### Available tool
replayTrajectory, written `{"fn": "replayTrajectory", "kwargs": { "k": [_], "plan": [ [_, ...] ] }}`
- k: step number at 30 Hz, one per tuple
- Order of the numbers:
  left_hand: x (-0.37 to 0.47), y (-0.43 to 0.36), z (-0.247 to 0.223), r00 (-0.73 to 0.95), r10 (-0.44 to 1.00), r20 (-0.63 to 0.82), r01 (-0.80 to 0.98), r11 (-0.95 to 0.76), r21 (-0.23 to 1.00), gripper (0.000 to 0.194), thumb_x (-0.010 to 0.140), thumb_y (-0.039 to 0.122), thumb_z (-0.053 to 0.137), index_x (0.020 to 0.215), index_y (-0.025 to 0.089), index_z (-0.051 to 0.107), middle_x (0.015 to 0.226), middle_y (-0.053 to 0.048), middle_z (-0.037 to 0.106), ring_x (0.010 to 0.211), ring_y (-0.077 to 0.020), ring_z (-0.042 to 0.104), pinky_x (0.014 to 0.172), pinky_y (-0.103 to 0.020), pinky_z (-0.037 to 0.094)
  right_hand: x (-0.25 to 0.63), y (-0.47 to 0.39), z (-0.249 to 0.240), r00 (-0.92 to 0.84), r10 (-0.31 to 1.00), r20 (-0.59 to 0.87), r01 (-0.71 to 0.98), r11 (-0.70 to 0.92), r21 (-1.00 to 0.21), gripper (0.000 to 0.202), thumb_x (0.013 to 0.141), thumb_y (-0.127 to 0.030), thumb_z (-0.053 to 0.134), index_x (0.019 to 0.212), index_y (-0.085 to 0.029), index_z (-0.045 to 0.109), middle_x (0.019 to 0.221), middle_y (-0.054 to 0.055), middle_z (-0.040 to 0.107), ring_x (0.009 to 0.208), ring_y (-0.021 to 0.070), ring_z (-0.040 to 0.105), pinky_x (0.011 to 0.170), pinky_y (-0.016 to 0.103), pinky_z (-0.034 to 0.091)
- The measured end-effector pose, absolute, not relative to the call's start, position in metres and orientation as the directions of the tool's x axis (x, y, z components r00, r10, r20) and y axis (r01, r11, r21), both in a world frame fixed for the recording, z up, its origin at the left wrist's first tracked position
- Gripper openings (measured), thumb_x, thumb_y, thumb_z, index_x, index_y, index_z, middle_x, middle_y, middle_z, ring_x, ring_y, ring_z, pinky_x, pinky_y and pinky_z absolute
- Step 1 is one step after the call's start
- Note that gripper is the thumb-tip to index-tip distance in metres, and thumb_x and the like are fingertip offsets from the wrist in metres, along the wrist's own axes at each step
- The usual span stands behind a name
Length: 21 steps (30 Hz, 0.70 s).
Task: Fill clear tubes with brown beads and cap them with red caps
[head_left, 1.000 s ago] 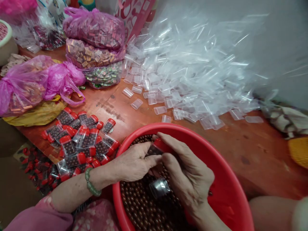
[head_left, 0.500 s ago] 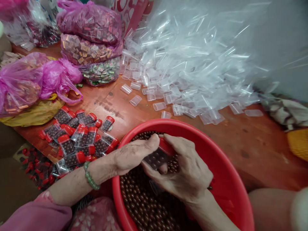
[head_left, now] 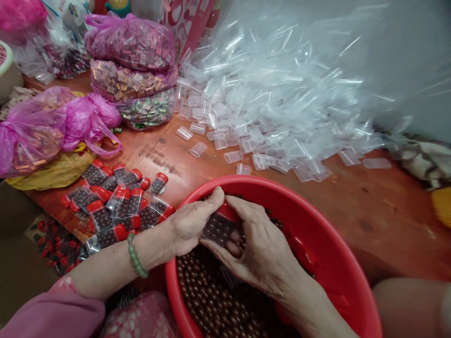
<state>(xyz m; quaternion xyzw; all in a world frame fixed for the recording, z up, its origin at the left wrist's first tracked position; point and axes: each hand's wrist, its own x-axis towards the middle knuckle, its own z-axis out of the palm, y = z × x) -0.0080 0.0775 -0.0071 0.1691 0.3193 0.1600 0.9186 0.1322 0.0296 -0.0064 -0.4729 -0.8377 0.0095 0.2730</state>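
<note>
Between my two hands is a small flat clear container [head_left: 216, 230] with a red cap end and round dark-brown balls inside. My right hand [head_left: 264, 251] wraps around it from the right, its thumb near the cap. From the left, my left hand [head_left: 190, 223] presses against the container's side, thumb up by the red end. Both hands are above a red plastic tub [head_left: 338, 253]. Shiny brown balls [head_left: 214, 295] lie heaped in the tub, and a clear tube [head_left: 229, 277] is partly visible among them below my right hand.
Several filled red-capped containers [head_left: 120, 202] are piled on the wooden table [head_left: 158, 145], left of the tub. Behind is a large heap of clear plastic tubes [head_left: 268, 108]. Pink bags [head_left: 130, 42] of small wrapped pieces stand at the back left. More red-capped pieces [head_left: 58, 246] lie below the table edge.
Both hands have shifted slightly left with the container, and more of its ball-filled front now shows. The view has moved a little; the surrounding piles look the same.
</note>
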Motion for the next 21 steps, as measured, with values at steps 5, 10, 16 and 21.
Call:
{"fn": "replayTrajectory", "kwargs": {
  "k": [5,10,16,21],
  "plan": [
    [-0.005,0.075,-0.003,0.647,0.459,-0.609,-0.187,0.87,0.457,0.047,0.094,0.044,0.038,0.082,0.01,0.069,0.046,-0.001,0.058,0.038,-0.011,0.053,0.044,-0.022,0.046,0.134,0.03,-0.01,-0.456,0.773,0.441,0.767,0.593,-0.245,0.069,0.08,-0.027,0.06,0.14,-0.008,0.031,0.111,0.02,0.062,0.098,0.0307,0.064,0.078,0.047,0.056],
    [-0.006,0.069,0.001,0.525,0.583,-0.62,-0.203,0.793,0.575,0.028,0.088,0.027,0.041,0.085,0.014,0.066,0.045,0.003,0.054,0.036,-0.0114,0.051,0.039,-0.021,0.043,0.13,0.029,-0.016,-0.456,0.706,0.541,0.763,0.623,-0.17,0.07,0.074,-0.023,0.062,0.137,-0.006,0.037,0.105,0.019,0.066,0.095,0.0292,0.065,0.078,0.045,0.056],
    [-0.01,0.07,0.001,0.559,0.666,-0.494,-0.177,0.678,0.713,0.034,0.091,0.031,0.033,0.086,0.018,0.064,0.049,0.003,0.055,0.037,-0.0114,0.05,0.039,-0.022,0.042,0.131,0.027,0.006,-0.456,0.783,0.423,0.75,0.594,-0.292,0.066,0.081,-0.024,0.057,0.142,-0.016,0.032,0.117,0.016,0.065,0.104,0.0295,0.065,0.086,0.048,0.053],
    [-0.042,0.065,0.028,0.539,0.792,-0.287,-0.123,0.411,0.903,0.037,0.091,0.044,0.043,0.086,0.017,0.067,0.06,-0.001,0.062,0.054,-0.0135,0.059,0.055,-0.026,0.05,0.17,0.011,0.018,-0.426,0.9,0.09,0.739,0.403,-0.539,0.056,0.086,-0.039,0.062,0.137,-0.022,0.045,0.128,0.011,0.061,0.116,0.0278,0.059,0.091,0.043,0.053]
  ]
}}
